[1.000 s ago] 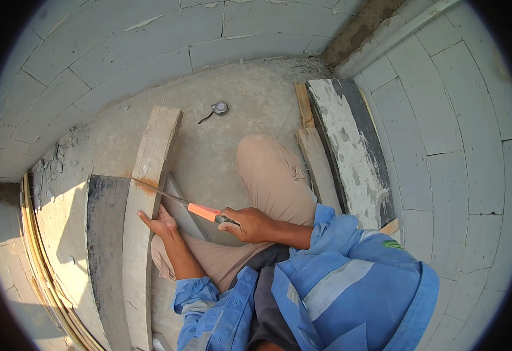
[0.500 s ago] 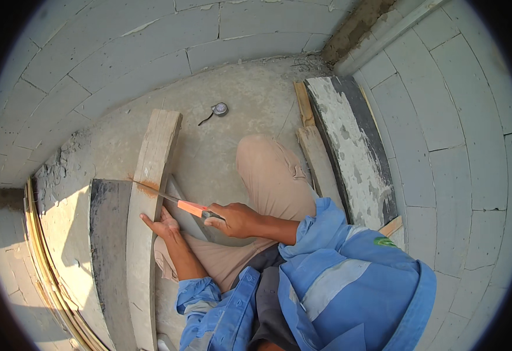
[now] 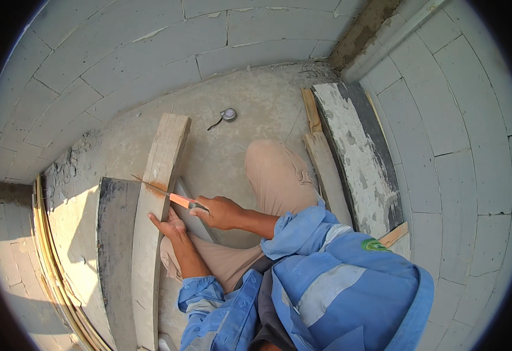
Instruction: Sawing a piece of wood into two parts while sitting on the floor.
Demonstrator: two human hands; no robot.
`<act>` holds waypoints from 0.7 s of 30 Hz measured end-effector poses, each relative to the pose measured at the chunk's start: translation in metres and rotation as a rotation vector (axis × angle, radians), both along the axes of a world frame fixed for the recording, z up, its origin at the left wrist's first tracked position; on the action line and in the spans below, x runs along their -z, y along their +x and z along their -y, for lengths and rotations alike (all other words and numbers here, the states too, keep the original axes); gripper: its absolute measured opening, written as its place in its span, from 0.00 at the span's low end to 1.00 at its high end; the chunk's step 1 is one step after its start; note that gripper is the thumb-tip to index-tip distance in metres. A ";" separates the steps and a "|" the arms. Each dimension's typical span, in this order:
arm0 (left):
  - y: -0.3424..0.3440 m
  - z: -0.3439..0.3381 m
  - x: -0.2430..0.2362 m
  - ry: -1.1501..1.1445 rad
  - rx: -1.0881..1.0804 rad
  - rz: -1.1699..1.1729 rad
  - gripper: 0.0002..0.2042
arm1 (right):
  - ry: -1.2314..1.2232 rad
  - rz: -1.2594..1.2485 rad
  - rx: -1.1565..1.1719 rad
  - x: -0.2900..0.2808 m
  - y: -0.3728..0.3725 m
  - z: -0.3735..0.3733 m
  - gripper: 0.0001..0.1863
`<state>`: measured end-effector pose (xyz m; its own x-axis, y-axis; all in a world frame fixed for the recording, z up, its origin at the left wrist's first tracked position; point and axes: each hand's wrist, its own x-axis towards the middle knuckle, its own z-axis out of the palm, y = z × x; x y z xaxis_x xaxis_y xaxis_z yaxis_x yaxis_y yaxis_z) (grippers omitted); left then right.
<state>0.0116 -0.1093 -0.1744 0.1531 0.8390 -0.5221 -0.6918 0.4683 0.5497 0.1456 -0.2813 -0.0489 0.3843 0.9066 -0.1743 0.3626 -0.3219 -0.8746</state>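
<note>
A long grey wooden beam (image 3: 151, 245) runs away from me along my left side. Across its upper face lies the blade of a hand saw (image 3: 181, 200) with an orange and black handle, and reddish-brown sawdust is gathered round the blade. My right hand (image 3: 221, 213) is wrapped round the saw's handle. My left hand (image 3: 171, 223) rests against the beam's near side just below the saw, its thumb stretched over the edge and its palm turned up. The beam's underside is hidden.
A tape measure (image 3: 228, 114) lies on the concrete floor (image 3: 227, 158). A dark board (image 3: 116, 245) and thin wooden strips (image 3: 54, 263) are to the left. On the right, a white-smeared panel (image 3: 358, 158) and timber pieces (image 3: 329, 175) lie by the block wall (image 3: 437, 117).
My right hand has drawn slightly nearer the beam, pushing the saw so more of its tip shows past the far edge. The whole view has shifted a little; my left hand stays at the beam.
</note>
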 end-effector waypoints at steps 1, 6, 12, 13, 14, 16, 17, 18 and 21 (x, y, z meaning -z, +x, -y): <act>0.000 0.002 -0.005 -0.021 -0.033 -0.046 0.35 | -0.050 -0.013 -0.023 -0.013 0.002 0.029 0.26; 0.008 -0.004 0.001 0.010 -0.046 -0.076 0.36 | -0.016 0.008 0.002 -0.022 -0.002 0.056 0.28; 0.016 0.006 0.002 -0.027 0.090 0.007 0.35 | 0.151 0.006 0.127 0.034 -0.001 -0.083 0.25; 0.014 0.006 0.003 -0.030 0.099 0.005 0.35 | 0.124 0.049 0.116 0.037 0.000 -0.077 0.24; 0.016 0.007 0.001 -0.004 0.075 -0.012 0.35 | 0.091 0.096 0.098 0.043 0.003 -0.070 0.24; 0.001 0.000 0.002 0.049 -0.022 -0.056 0.35 | -0.062 0.009 -0.040 0.009 0.000 -0.010 0.26; 0.002 -0.002 0.000 0.022 -0.044 -0.066 0.33 | -0.059 -0.035 -0.040 -0.011 0.005 0.030 0.26; 0.010 0.000 -0.004 0.011 -0.042 -0.061 0.33 | -0.059 -0.078 -0.034 -0.024 0.009 0.063 0.26; 0.012 0.003 -0.016 -0.041 -0.078 -0.166 0.32 | -0.002 -0.036 0.013 -0.033 0.002 0.096 0.26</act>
